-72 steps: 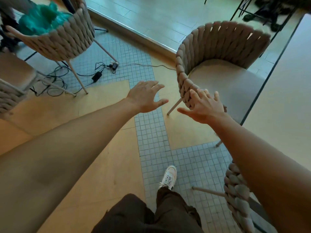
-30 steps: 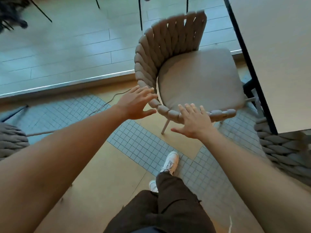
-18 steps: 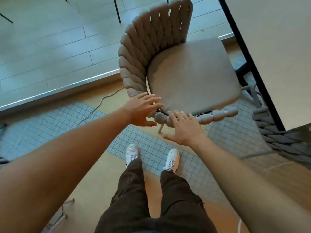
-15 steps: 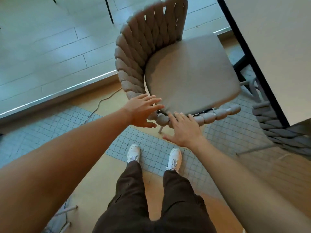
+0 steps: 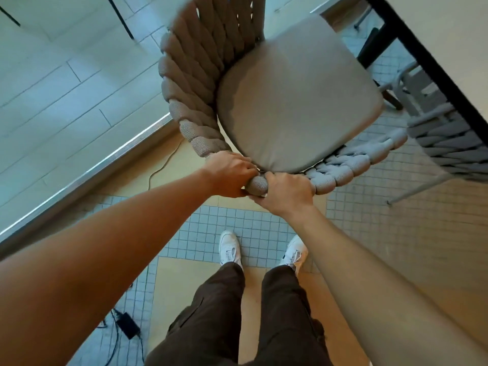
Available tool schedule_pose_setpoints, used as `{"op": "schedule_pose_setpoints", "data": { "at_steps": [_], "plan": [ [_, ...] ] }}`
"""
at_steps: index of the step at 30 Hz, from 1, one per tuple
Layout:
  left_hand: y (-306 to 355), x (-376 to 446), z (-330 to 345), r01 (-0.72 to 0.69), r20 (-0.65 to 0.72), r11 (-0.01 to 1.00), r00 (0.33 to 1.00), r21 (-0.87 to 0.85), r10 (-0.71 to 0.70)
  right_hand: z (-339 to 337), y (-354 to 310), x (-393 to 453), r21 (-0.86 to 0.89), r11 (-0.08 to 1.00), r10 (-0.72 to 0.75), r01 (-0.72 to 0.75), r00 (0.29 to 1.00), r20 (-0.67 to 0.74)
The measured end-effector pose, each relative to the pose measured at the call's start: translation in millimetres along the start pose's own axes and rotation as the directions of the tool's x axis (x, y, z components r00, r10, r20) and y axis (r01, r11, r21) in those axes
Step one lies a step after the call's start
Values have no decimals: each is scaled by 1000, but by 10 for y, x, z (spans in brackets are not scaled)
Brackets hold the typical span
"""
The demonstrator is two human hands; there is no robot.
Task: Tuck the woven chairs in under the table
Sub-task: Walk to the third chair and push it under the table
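Note:
A woven chair (image 5: 195, 83) with a thick beige rope backrest and a grey seat cushion stands right in front of me, its seat facing the table (image 5: 449, 46) at the upper right. My left hand (image 5: 228, 174) and my right hand (image 5: 286, 192) both grip the near curve of the rope backrest, side by side and almost touching. The front of the seat lies close to the table's dark edge. A second woven chair (image 5: 449, 143) sits partly under the table at the right.
My two white shoes (image 5: 231, 250) stand on the small grey floor tiles just behind the chair. A thin cable (image 5: 161, 165) runs along the floor to the left. A black power adapter (image 5: 126, 324) lies at the lower left. A metal floor strip (image 5: 87, 170) crosses the left side.
Both hands were open and reaching toward the chair's backrest; now they have closed around its rope rim. I have stepped closer, so the chair fills more of the view.

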State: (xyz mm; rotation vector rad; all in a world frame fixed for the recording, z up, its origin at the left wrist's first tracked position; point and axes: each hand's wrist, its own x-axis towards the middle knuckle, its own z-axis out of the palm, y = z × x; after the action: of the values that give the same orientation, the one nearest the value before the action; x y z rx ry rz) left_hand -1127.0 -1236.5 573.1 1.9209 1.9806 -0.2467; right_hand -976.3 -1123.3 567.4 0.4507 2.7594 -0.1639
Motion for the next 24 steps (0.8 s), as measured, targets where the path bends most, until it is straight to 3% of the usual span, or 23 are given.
{"op": "schedule_pose_setpoints", "data": {
  "at_steps": [7, 15, 20, 24],
  "plan": [
    [-36, 51, -65, -59, 6, 998, 998, 22, 59, 4, 81, 46, 26, 999, -29, 30, 999, -25],
    [1, 446, -283, -30, -5, 1000, 1000, 2, 30, -86, 470, 194, 48, 997, 61, -60, 998, -28],
    [10, 440, -276, -156, -1, 988, 988, 20, 156, -71, 503, 71, 59, 996, 66, -63, 997, -51],
    [-397, 283, -294, -218, 21, 974, 976, 64, 217, -65, 490, -48, 46, 996, 78, -76, 997, -29]
  ]
}}
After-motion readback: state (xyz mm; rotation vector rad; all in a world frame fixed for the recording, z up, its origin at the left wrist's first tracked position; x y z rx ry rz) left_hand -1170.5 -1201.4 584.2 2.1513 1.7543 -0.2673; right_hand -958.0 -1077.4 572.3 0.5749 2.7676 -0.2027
